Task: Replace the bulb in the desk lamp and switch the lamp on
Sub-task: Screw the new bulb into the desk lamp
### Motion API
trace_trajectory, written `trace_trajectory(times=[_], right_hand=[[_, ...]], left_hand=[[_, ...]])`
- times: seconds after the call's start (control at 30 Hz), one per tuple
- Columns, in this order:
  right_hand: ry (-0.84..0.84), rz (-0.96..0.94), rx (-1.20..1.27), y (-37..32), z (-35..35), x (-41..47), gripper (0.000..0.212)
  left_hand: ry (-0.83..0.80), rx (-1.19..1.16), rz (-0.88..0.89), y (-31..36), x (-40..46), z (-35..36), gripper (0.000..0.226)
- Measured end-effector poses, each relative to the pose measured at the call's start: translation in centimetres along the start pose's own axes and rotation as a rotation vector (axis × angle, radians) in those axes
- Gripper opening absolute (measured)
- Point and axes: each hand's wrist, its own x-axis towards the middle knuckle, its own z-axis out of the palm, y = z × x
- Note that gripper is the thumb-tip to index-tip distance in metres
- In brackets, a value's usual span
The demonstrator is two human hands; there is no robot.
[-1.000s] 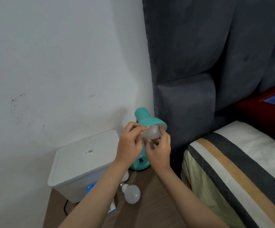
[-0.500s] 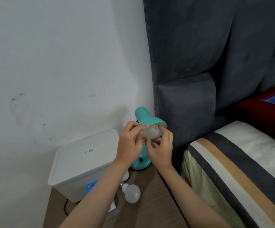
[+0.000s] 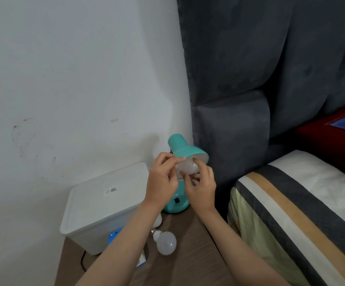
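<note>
Both hands meet at the mouth of the teal lamp shade [image 3: 185,150], where a frosted bulb [image 3: 188,167] sits half inside it: the left hand [image 3: 161,181] pinches the bulb's upper left side, the right hand [image 3: 201,189] grips it from below and the right. A second bulb [image 3: 165,242] lies on the wooden counter [image 3: 190,256] below the left forearm, beside a white lidded box [image 3: 103,205], near the lamp's base [image 3: 175,202]

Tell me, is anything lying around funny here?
Yes: a loose bulb lies on its side on the wooden table, near the white box. Being round, it might roll. The wall also has dark scuffs.
</note>
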Motion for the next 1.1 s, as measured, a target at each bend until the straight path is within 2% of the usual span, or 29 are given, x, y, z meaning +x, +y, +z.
trace_trajectory(times=[0.13,0.33,0.53,0.7,0.9,1.03,1.1], right_hand=[[0.020,0.029,-0.014,-0.1,0.2,0.1,0.049],[-0.022,-0.060,-0.017,0.0,0.3,-0.2,0.053],[0.028,0.034,-0.016,-0.2,0.3,0.0,0.054],[-0.029,-0.039,-0.029,-0.2,0.2,-0.2,0.055],[-0.032,0.020,-0.036,-0.2,-0.5,0.3,0.054],[-0.080,-0.044,-0.086,-0.1,-0.8,-0.1,0.061],[-0.085,-0.068,-0.114,-0.2,-0.8,0.0,0.058]], left_hand=[[-0.011,-0.004,0.002,0.1,0.0,0.0,0.033],[-0.009,-0.006,-0.015,0.2,0.0,0.0,0.031],[-0.011,-0.010,-0.012,0.2,0.0,0.0,0.033],[-0.011,-0.003,-0.017,0.2,0.0,-0.1,0.033],[-0.016,-0.001,-0.008,0.1,0.1,0.1,0.034],[-0.006,-0.006,0.006,0.1,-0.1,0.2,0.034],[-0.011,-0.006,0.009,0.0,-0.1,0.2,0.033]])
